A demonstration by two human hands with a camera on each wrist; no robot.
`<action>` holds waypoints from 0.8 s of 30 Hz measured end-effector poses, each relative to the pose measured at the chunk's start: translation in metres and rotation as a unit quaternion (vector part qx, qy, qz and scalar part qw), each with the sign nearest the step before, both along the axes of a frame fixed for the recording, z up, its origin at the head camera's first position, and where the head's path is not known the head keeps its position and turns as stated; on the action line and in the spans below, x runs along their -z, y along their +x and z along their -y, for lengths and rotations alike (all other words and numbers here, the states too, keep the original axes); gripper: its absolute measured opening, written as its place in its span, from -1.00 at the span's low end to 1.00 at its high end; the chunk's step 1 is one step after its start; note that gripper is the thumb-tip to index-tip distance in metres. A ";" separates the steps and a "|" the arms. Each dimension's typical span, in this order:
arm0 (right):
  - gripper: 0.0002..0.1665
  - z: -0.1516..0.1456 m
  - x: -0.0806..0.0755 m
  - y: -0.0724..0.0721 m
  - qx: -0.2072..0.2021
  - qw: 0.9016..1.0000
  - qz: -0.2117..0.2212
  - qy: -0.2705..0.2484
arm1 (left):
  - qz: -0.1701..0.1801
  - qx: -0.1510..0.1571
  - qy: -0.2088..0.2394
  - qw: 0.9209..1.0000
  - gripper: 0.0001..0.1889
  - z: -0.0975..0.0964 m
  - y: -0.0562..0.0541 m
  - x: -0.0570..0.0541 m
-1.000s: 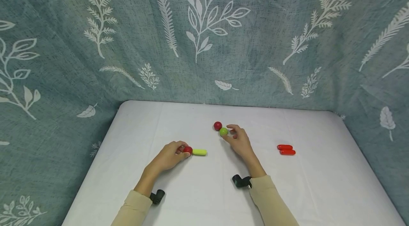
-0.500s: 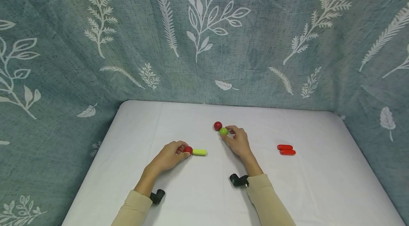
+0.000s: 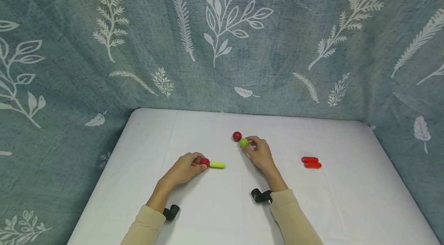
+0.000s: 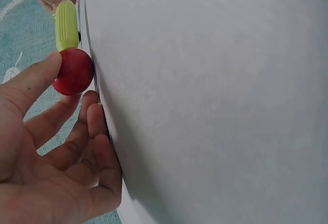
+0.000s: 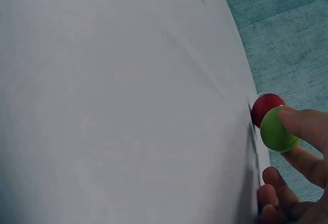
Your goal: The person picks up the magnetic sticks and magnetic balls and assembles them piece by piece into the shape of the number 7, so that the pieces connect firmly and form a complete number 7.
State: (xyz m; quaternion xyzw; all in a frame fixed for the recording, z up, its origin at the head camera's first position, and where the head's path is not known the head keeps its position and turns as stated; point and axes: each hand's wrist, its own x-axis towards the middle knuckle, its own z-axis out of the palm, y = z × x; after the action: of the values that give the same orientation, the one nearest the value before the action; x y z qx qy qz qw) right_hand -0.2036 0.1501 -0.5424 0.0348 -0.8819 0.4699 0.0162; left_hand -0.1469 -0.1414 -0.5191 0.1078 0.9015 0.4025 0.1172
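Observation:
My left hand (image 3: pixel 185 168) pinches a red ball (image 3: pixel 204 163) between thumb and fingers. Against that ball's right side lies a ridged yellow-green bar (image 3: pixel 217 165); whether the two are joined I cannot tell. In the left wrist view the red ball (image 4: pixel 75 72) sits at the bar's (image 4: pixel 66 25) end. Farther back, my right hand (image 3: pixel 261 155) pinches a green ball (image 3: pixel 244 142) between thumb and index finger. A second red ball (image 3: pixel 237 136) touches or nearly touches the green one; it shows behind the green ball (image 5: pixel 278 131) in the right wrist view.
Two bright red bars (image 3: pixel 310 162) lie side by side on the white table (image 3: pixel 277 129), to the right of my right hand. A blue-green patterned cloth (image 3: pixel 145 37) hangs behind and beside the table. Each wrist carries a small black camera.
My right thumb and index finger have closed in on the green ball, with the wrist shifting slightly. The left hand keeps its hold on the red ball.

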 end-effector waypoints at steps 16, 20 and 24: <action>-0.53 0.004 -0.023 0.031 -0.033 0.999 0.039 -0.007 | -0.003 0.008 -0.001 1.000 -0.69 0.001 -0.001 0.000; -0.55 0.004 -0.022 0.037 -0.047 0.998 0.046 -0.018 | -0.010 0.012 -0.005 1.000 -0.70 0.001 -0.001 0.001; -0.57 0.006 -0.018 0.040 -0.066 0.996 0.052 -0.020 | -0.009 0.009 -0.003 1.000 -0.70 0.001 -0.001 0.001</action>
State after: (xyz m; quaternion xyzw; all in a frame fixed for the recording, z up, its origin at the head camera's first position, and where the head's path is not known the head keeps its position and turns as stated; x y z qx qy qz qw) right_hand -0.1633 0.1445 -0.5246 0.0677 -0.8679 0.4884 -0.0602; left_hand -0.1479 -0.1425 -0.5205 0.1190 0.9027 0.3977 0.1127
